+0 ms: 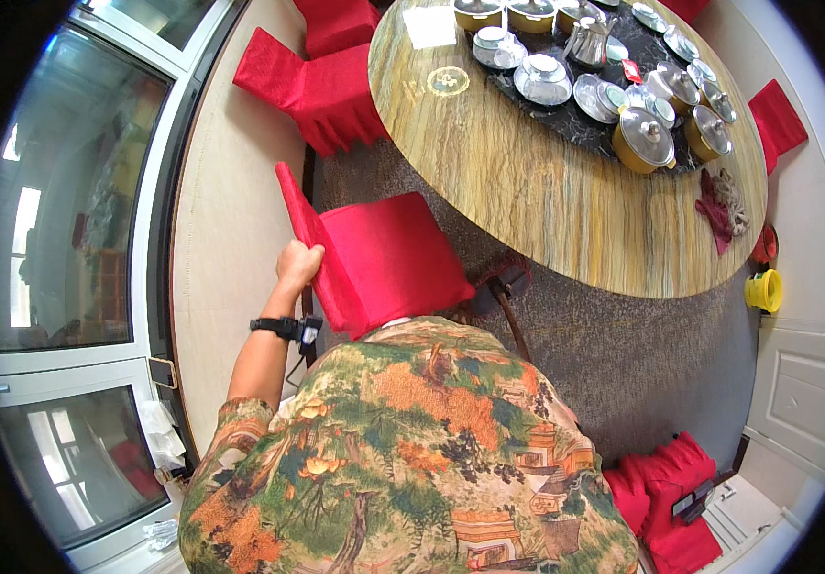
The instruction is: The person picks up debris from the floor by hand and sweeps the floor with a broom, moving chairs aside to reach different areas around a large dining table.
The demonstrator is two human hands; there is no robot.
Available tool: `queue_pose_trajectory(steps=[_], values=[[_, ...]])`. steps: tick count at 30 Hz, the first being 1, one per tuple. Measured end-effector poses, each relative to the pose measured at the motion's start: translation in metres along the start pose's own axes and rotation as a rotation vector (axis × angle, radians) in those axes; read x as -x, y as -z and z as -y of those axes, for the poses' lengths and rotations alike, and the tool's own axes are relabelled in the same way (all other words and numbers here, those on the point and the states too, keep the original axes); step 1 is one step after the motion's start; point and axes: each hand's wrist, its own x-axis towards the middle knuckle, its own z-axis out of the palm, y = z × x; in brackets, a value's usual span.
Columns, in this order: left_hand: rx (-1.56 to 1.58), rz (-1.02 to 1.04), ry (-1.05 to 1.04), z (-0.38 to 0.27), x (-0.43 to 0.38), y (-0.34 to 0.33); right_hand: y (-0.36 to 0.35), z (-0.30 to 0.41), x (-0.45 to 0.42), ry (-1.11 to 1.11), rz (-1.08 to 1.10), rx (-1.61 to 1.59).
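Observation:
My left hand (pixel 299 262) grips the backrest edge of a chair in a red cloth cover (pixel 394 258), directly in front of my body. The fingers curl over the top of the backrest, and a black band with a small device (pixel 289 328) is strapped around that wrist. The chair's seat faces a round stone-patterned table (pixel 541 194). My right hand is out of view, hidden beyond the patterned shirt (pixel 412 445). Beside the chair's right corner, a broom-like tool (pixel 504 287) touches the carpet; its brown handle runs back towards my body.
A black marble turntable (pixel 527 118) carries lidded pots (pixel 643 140), stacked dishes (pixel 543 77) and a metal pitcher (pixel 590 43). Crumpled cloths (pixel 722 208) lie near the table's right edge. Another red-covered chair (pixel 333 90) stands upper left, a yellow bucket (pixel 764 290) at right. Glass doors (pixel 68 201) line the left.

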Motion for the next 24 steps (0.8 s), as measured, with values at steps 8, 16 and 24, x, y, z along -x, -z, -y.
queue_pose_trajectory(steps=[8,16,24], values=[[0.007,-0.021,0.030,-0.044,-0.035,-0.016,0.009,0.030,0.037,-0.057,-0.046,-0.174],[0.092,0.065,0.017,-0.080,-0.054,-0.024,0.005,0.022,0.047,-0.049,-0.122,-0.276],[0.130,0.102,-0.016,-0.083,-0.071,-0.025,0.029,0.082,0.103,-0.139,-0.198,-0.237]])
